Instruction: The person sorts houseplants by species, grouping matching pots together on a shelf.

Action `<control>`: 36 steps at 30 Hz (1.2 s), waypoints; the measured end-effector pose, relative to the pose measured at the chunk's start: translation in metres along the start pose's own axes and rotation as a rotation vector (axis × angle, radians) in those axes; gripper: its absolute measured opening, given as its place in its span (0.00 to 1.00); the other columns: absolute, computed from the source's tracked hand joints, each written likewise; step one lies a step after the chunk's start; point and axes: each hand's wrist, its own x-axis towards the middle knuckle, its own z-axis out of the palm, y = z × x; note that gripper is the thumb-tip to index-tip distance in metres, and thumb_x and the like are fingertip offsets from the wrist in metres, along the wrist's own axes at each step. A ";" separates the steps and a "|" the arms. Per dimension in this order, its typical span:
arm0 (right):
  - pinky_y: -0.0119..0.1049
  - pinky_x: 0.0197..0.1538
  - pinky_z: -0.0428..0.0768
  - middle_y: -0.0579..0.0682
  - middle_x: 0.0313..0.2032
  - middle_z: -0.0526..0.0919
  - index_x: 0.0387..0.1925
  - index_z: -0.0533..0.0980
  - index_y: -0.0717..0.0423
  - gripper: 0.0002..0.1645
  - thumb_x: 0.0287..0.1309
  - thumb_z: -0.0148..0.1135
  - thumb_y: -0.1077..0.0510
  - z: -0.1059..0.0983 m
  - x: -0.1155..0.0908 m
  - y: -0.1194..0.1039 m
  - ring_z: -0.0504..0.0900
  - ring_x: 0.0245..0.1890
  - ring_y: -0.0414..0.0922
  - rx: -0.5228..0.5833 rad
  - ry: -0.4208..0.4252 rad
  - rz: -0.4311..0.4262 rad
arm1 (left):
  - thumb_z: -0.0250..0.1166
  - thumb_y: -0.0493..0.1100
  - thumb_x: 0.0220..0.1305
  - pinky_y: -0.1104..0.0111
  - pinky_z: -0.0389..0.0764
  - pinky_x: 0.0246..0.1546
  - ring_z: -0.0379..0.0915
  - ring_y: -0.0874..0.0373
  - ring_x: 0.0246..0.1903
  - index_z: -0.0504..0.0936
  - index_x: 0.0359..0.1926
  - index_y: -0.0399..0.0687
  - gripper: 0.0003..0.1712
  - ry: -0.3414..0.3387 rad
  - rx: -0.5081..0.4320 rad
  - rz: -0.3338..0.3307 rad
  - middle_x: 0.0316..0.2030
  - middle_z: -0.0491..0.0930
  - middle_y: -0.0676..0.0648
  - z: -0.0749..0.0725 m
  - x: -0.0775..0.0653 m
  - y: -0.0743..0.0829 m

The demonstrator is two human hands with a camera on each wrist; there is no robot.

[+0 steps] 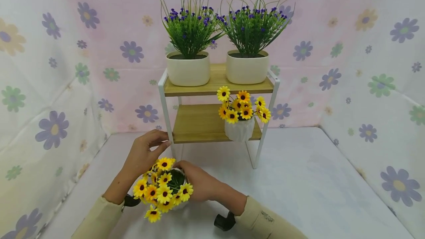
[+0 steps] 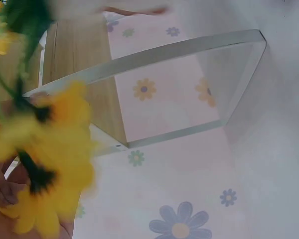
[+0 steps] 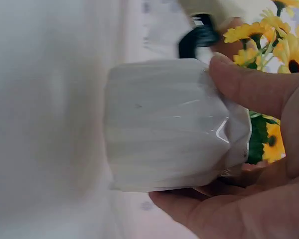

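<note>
My right hand (image 1: 200,183) grips a white faceted pot (image 3: 164,124) of yellow artificial sunflowers (image 1: 164,193), thumb on one side and fingers on the other. The flowers lean left, below my left hand (image 1: 142,154). That hand pinches the left upright (image 1: 164,110) of a two-tier plant stand, near the lower wooden shelf (image 1: 199,123). In the left wrist view, blurred yellow petals (image 2: 45,149) cover much of the hand. A second pot of sunflowers (image 1: 239,130) stands at the right end of the lower shelf.
Two cream pots, a left one (image 1: 188,71) and a right one (image 1: 247,69), hold grassy purple-flowered plants on the upper shelf (image 1: 217,78). The stand's white metal legs rest on a white-covered table (image 1: 315,180). Flower-patterned cloth (image 1: 126,28) surrounds it at the back and sides.
</note>
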 end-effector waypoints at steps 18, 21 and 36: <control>0.45 0.69 0.79 0.52 0.70 0.74 0.77 0.64 0.54 0.48 0.61 0.77 0.61 -0.075 -0.045 -0.049 0.76 0.67 0.49 0.162 0.224 -0.118 | 0.75 0.35 0.67 0.44 0.86 0.55 0.86 0.46 0.50 0.87 0.51 0.43 0.13 -0.010 -0.002 -0.073 0.46 0.87 0.47 -0.001 -0.001 0.004; 0.46 0.67 0.81 0.52 0.69 0.76 0.76 0.67 0.54 0.47 0.58 0.78 0.65 -0.079 -0.045 -0.050 0.77 0.66 0.50 0.186 0.296 -0.174 | 0.72 0.33 0.69 0.44 0.86 0.55 0.86 0.46 0.50 0.88 0.50 0.43 0.10 -0.005 0.002 -0.090 0.45 0.86 0.47 -0.001 0.000 0.004; 0.42 0.68 0.81 0.47 0.68 0.78 0.75 0.70 0.51 0.42 0.62 0.74 0.68 -0.079 -0.013 -0.038 0.78 0.68 0.47 0.295 0.504 -0.270 | 0.69 0.29 0.69 0.53 0.88 0.53 0.87 0.48 0.50 0.87 0.48 0.43 0.10 -0.032 -0.003 -0.078 0.47 0.86 0.46 -0.002 0.002 0.000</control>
